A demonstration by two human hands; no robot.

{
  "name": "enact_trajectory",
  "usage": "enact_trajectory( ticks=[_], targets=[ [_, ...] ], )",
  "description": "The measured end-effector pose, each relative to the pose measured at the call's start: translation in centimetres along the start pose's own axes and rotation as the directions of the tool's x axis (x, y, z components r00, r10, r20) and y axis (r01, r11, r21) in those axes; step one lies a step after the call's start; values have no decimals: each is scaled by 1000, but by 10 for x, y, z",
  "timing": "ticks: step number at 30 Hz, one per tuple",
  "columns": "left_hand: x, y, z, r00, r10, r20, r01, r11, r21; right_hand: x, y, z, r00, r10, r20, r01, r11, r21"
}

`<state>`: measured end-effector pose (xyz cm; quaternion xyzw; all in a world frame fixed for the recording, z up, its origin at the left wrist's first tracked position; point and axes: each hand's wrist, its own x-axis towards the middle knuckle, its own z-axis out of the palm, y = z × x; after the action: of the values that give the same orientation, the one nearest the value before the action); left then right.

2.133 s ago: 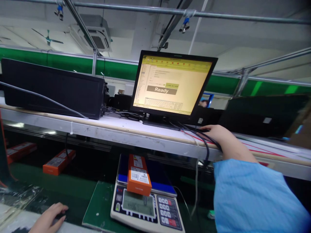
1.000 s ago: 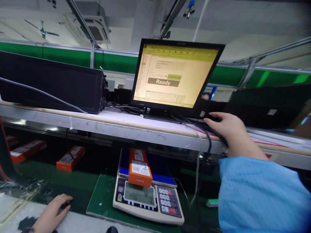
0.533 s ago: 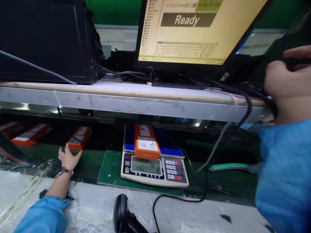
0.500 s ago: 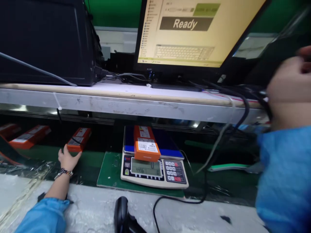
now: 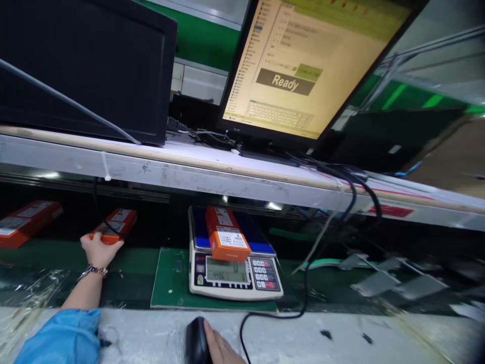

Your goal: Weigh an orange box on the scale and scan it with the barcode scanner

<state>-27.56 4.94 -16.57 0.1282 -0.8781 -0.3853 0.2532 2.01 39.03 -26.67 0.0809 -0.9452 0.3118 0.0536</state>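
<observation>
My left hand (image 5: pixel 99 251) is closed around the near end of an orange box (image 5: pixel 120 222) with a white label, on the dark surface beneath the shelf. At the bottom of the view, my right hand (image 5: pixel 222 349) wraps the handle of a black barcode scanner (image 5: pixel 196 337); the lower part of this grip is cut off. Between and beyond my hands, another orange box (image 5: pixel 228 240) rests on the blue pan of a weighing scale (image 5: pixel 197 283), whose display seems to read 449.6.
A further orange box (image 5: pixel 32 222) lies at the far left. Above runs a shelf (image 5: pixel 182 169) with a monitor (image 5: pixel 282 86) showing "Ready" and a dark screen or case (image 5: pixel 87 60). A black cable (image 5: pixel 299 313) loops down beside the scale. Grey metal brackets (image 5: pixel 379 280) lie at right.
My right hand has come down from the upper right onto the barcode scanner. My left hand has closed from an open reach onto the orange box. The camera view has tilted.
</observation>
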Motion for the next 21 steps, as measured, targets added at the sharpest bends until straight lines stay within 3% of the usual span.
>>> enact_trajectory(
  ticks=[2,4,6,7,10,14,19,21],
  targets=[
    [0,-3,2,992,-8,-127,-9,991,-133,6,-18,-31,997,73,-6,-71,980,184],
    [-1,-4,0,973,-68,-219,17,974,-226,15,-51,-77,983,105,-149,-43,928,371],
    [-3,-4,-5,957,-112,-267,36,961,-274,27,-88,-125,926,206,-315,3,833,554],
    [-4,-3,-9,953,-124,-278,40,956,-290,34,-105,-146,906,280,-317,-10,764,645],
    [-9,-1,-20,953,-151,-263,55,938,-341,53,-143,-195,895,413,-169,-118,583,804],
    [-13,3,-27,948,-169,-268,64,930,-361,67,-165,-226,872,478,-107,-187,526,830],
    [-11,1,-21,954,-126,-270,24,936,-351,69,-172,-233,856,500,-129,-196,546,815],
    [-9,-5,-15,970,-90,-226,12,946,-323,69,-172,-234,860,490,-140,-190,563,804]
  ],
)
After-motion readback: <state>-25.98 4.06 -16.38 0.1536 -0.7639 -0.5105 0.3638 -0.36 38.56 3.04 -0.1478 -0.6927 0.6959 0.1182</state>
